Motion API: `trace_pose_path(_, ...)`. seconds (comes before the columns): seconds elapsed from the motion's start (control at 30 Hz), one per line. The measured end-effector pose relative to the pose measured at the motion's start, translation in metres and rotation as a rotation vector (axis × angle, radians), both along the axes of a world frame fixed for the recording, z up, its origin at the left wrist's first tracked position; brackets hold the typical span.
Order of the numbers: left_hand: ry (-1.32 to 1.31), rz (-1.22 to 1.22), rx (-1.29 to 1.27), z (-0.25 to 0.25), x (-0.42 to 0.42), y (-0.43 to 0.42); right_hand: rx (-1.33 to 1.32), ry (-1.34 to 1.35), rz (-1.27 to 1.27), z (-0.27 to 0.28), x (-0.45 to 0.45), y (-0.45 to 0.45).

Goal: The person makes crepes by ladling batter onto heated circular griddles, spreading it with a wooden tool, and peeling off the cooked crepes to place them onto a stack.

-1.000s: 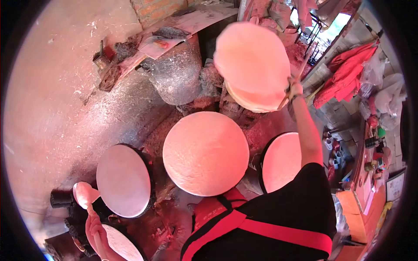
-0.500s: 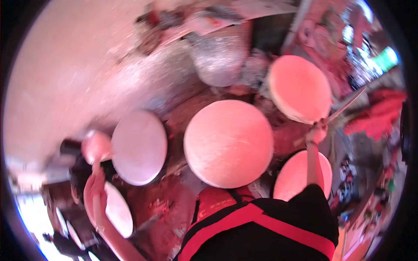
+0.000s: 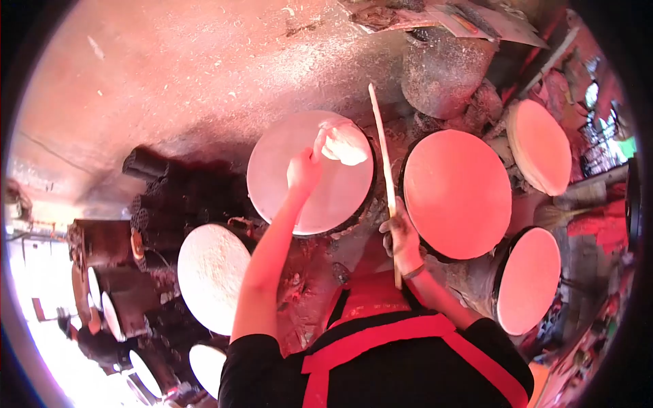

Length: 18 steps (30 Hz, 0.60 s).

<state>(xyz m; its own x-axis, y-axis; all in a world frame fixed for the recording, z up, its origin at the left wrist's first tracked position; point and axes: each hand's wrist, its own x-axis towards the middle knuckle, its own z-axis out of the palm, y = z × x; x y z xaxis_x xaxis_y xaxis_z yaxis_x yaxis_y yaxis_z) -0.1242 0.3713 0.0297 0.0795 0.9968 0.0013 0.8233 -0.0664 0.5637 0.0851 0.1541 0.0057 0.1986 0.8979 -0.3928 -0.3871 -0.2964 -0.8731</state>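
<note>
My left hand (image 3: 305, 170) is closed around the neck of a soft white lump of dough (image 3: 347, 144). The dough hangs over the right part of a round, pale grey griddle (image 3: 275, 153); I cannot tell whether it touches the surface. My right hand (image 3: 401, 241) grips a long, thin, pale stick (image 3: 382, 139) near its lower end. The stick points up and away, between that griddle and a second round griddle (image 3: 457, 194), whose top looks evenly pale under the reddish light.
More round griddles stand to the right (image 3: 541, 146), lower right (image 3: 530, 282) and lower left (image 3: 212, 279). Dark honeycomb briquettes (image 3: 160, 204) are stacked on the left. A speckled metal drum (image 3: 445, 71) stands at the back, under a board (image 3: 486, 24) holding small items.
My left hand has brought the dough rightward from beside the griddle to over it. My right hand has come in from the far right, and the stick now points more upright. The view has shifted.
</note>
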Motion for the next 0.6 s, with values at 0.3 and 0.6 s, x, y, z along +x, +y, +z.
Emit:
trace_pose_path(0.3, -0.063, 0.071, 0.713, 0.073, -0.052, 0.015, 0.265, -0.662, -0.144, -0.038, -0.111, 0.019)
trace_pose_path(0.6, -1.028, 0.311, -0.298, 0.036, -0.143, -0.098, -0.098, 0.064, 0.1, 0.037, -0.132, 0.098)
